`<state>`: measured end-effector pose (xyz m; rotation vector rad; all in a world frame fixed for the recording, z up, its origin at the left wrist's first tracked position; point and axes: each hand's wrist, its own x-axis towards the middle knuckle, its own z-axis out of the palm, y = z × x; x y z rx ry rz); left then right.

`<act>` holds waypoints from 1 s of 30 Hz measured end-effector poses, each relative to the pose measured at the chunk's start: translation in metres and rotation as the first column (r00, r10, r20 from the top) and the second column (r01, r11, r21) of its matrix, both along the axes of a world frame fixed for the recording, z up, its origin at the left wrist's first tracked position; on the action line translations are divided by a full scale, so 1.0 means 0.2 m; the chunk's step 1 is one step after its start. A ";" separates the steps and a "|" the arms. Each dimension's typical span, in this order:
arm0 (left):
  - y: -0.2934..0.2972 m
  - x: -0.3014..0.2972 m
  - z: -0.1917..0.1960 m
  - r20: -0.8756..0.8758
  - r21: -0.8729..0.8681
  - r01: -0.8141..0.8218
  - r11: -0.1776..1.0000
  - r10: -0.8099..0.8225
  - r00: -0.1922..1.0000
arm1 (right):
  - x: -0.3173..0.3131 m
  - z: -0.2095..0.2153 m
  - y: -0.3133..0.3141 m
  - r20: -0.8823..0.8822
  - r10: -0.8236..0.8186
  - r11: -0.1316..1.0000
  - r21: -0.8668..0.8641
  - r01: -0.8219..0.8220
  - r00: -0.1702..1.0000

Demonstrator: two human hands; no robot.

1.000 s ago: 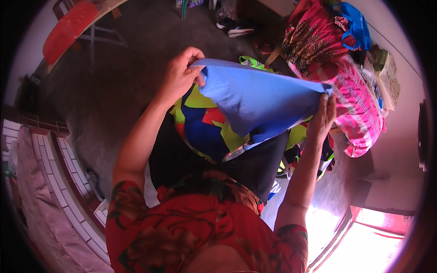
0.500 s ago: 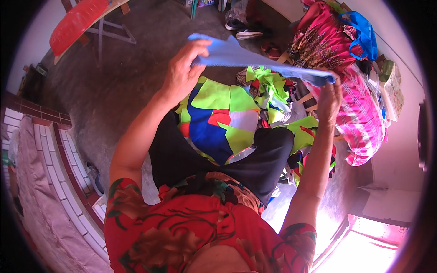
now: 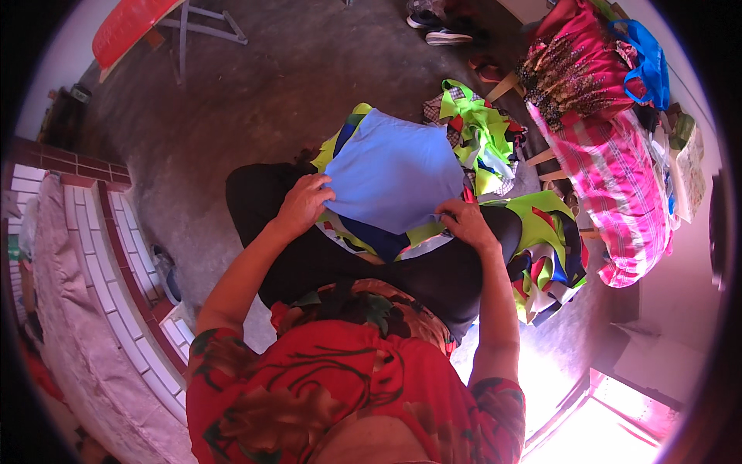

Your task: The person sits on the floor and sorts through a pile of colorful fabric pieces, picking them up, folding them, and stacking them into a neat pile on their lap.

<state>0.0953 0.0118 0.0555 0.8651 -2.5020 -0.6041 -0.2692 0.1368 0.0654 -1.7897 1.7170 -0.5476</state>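
A light blue piece of cloth (image 3: 394, 170) lies spread over a patchwork of fabric scraps on my lap. Lime, navy and white parts of the patchwork (image 3: 371, 238) show past its edges. My left hand (image 3: 306, 203) pinches the blue cloth at its near left edge. At the near right corner, my right hand (image 3: 468, 223) is closed on the same cloth. Its far edge rests loose, with neither hand on it. Most of the patchwork is hidden beneath it.
Lime and checked scraps (image 3: 483, 139) are heaped beyond my right knee, and a second scrap pile (image 3: 545, 255) sits beside my right thigh. Pink plaid cloth (image 3: 610, 185) drapes something at the right, near a blue bag (image 3: 645, 62). Shoes (image 3: 444, 35) stand at the back.
Both hands have come down and nearer with the blue cloth. Held up and stretched in the air before, it now lies flat over the patchwork.
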 end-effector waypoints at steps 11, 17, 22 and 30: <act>-0.01 -0.05 0.06 -0.089 -0.240 -0.031 0.970 0.010 0.996 | 0.02 0.04 0.02 -0.193 -0.030 0.999 -0.027 0.026 0.981; 0.00 -0.01 -0.01 0.182 -0.204 0.048 0.978 -0.010 0.983 | 0.09 0.06 0.07 -0.408 0.178 0.968 0.237 -0.084 0.895; 0.00 -0.02 -0.06 0.611 -0.042 0.061 0.997 -0.023 0.791 | 0.09 -0.01 0.03 -0.490 0.277 0.927 0.364 -0.095 0.827; -0.07 -0.26 0.04 0.405 -0.107 0.049 0.993 -0.001 0.914 | 0.15 0.04 -0.15 -0.436 0.003 0.999 0.031 0.012 0.900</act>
